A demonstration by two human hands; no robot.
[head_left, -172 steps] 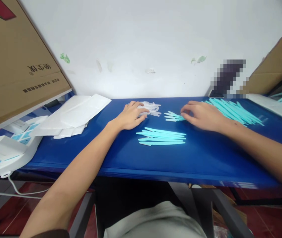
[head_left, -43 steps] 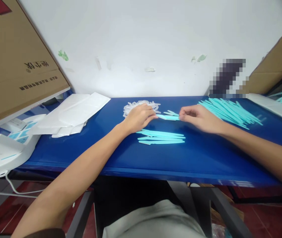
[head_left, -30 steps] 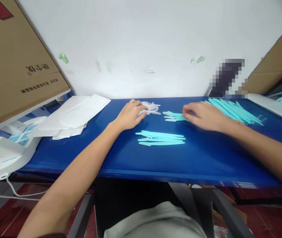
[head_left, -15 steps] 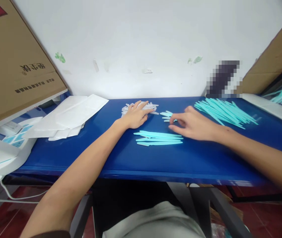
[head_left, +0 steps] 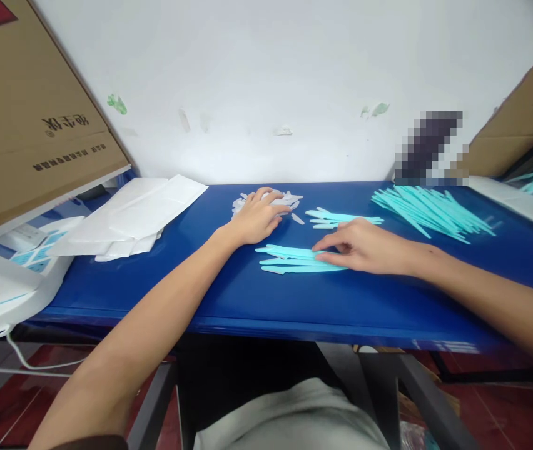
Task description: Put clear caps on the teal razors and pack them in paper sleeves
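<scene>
Right hand (head_left: pixel 365 247) lies over the right end of the near row (head_left: pixel 292 252), turquoise sticks side by side on the blue table (head_left: pixel 248 300); its thumb and forefinger stand a little apart at the tips, and whether they grip a stick cannot be told. Beyond the near row's left end is the left hand (head_left: pixel 256 219), palm down, fingers spread over clear pieces (head_left: pixel 293 201). One loose piece (head_left: pixel 297 219) lies beyond the near row's middle. Beyond its right end is the far row (head_left: pixel 332 217), more sticks, fanned at the left. Farther right of the near row, and beyond it, spreads a heap (head_left: pixel 435 212) of turquoise sticks. Well left of the near row are white sheets (head_left: pixel 130 215), then a white device (head_left: pixel 4 281) with blue panels and a lettered carton (head_left: pixel 27 106).
</scene>
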